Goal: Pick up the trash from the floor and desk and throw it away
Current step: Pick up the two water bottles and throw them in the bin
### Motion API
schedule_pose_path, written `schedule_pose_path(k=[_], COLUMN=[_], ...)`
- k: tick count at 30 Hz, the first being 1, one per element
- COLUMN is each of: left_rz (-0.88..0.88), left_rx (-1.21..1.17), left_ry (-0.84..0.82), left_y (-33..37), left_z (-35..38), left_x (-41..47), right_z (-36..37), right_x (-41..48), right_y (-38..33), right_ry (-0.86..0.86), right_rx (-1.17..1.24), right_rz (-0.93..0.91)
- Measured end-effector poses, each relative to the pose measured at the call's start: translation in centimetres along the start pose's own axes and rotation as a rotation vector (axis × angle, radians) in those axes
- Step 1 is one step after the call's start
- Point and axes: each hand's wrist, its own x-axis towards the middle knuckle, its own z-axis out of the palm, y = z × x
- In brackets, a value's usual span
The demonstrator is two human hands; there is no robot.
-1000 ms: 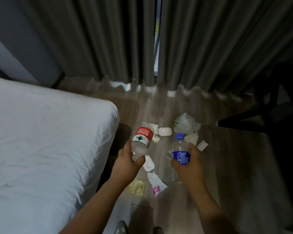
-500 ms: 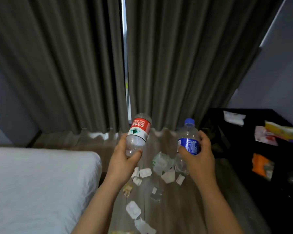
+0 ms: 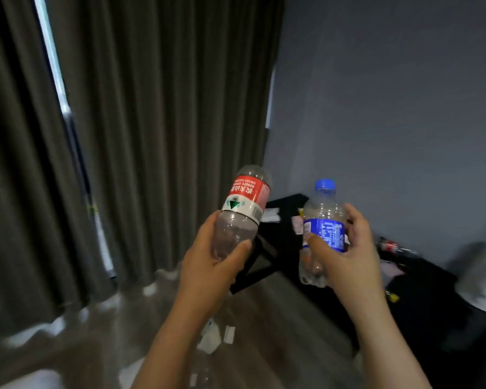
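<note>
Head view: two empty clear plastic bottles are held in the air at chest level, clear of the floor and the desk.

1. The red-label bottle (image 3: 244, 209) is in the left hand (image 3: 211, 265). Its fingers (image 3: 205, 231) and thumb are curled round the clear lower section. The label print reads upside down, so the bottle is probably inverted. The neck is hidden in the palm, so whether it is capped cannot be told.
2. The blue-label bottle (image 3: 321, 231) stands upright in the right hand (image 3: 345, 256), blue cap (image 3: 324, 185) on. The thumb lies across the label and the fingers (image 3: 354, 217) wrap round the back.
3. Step in hand, as judged: carry both bottles to a bin. No bin is in view, so locate it first.
4. Grip lightly. Thin walls of this kind should buckle and slip under a hard squeeze.
5. Hold the inverted bottle level or neck up, in case any residue drips.

Remaining work: paper scraps (image 3: 211, 336) lie on the floor (image 3: 96, 332) below the forearms, and blurred litter sits on the black desk (image 3: 432, 299) to the right. A dark curtain (image 3: 152, 136) hangs behind.
</note>
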Motion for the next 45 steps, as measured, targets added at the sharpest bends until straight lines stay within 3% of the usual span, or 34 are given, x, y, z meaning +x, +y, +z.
schedule_pose_path(k=[10,23,34,45], left_rz=[0.076,0.154,0.136,0.056], left_rx=[-0.249,-0.468,-0.634,-0.79], left_ry=[-0.439,-0.983,-1.429,-1.761], left_y=[6.2,14.1,17.1,18.9], left_z=[19.6,45.4,60.7,76.8], left_x=[-3.3,-20.6,-34.7,-41.6], right_z=[-20.9,-48.6,-61.8,-71.9], right_x=[-2.3,-12.0,-21.0,-19.6], right_y=[-3.5,-5.3,-5.8,-3.2], right_ry=[0.418,0.929,1.403,1.667], right_rx=[-0.125,-0.372,-0.608,-0.761], right_rz=[-0.085,-0.069,0.029,0.105])
